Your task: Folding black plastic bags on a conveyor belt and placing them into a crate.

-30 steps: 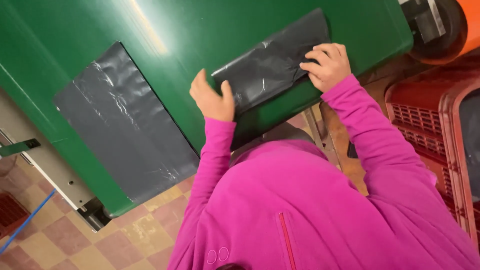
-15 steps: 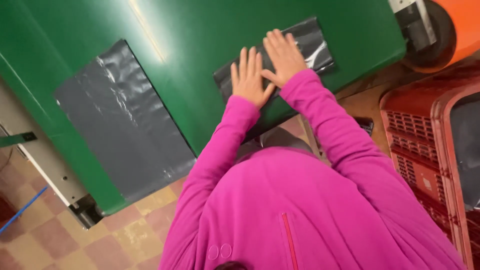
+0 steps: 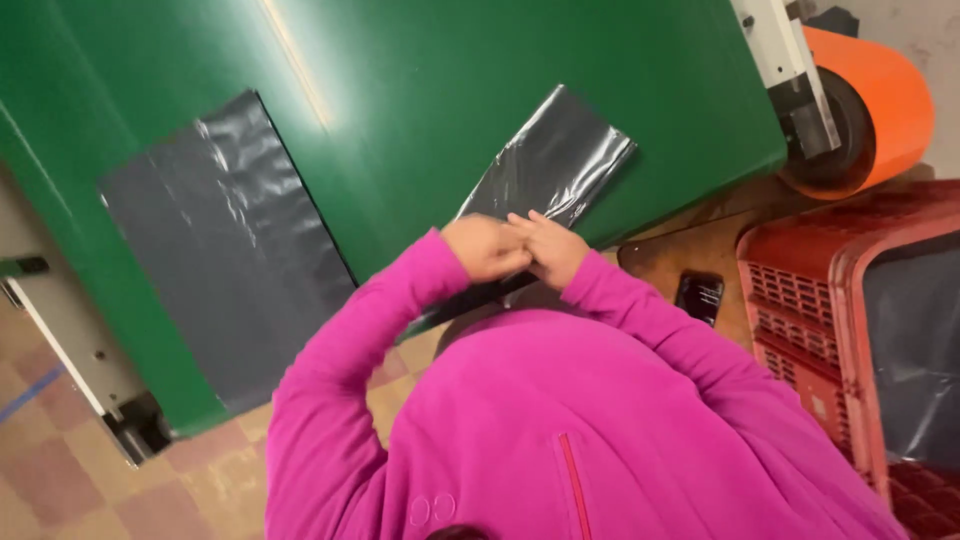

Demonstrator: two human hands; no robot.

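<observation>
Item: folded dark grey plastic bag (image 3: 545,175), lying flat on the green table (image 3: 420,90). Long axis runs diagonally, from the table's near edge up toward the far right corner, where the orange roll (image 3: 870,105) is mounted. The far end is squared and points at that roll; the near end lies under the hands.

Grip: left hand (image 3: 485,245) and right hand (image 3: 550,248) meet at the bag's near end, touching each other, fingers curled down onto the plastic. Both press or pinch the bag's edge; whether either actually closes on the film cannot be told, as the knuckles hide the fingertips. The bag extends away from the grip, wholly on the far side of the hands.

Change: half a second ago both palms lay flat and spread on the middle of the bag; now they have drawn back to its near end and are bunched together, and more of the bag's length is uncovered.

Also present: a larger dark grey plastic sheet (image 3: 225,240), flat on the table, well to the left of the folded bag; a red plastic crate (image 3: 800,310) on the floor, right of the table; magenta sleeves (image 3: 370,330).
</observation>
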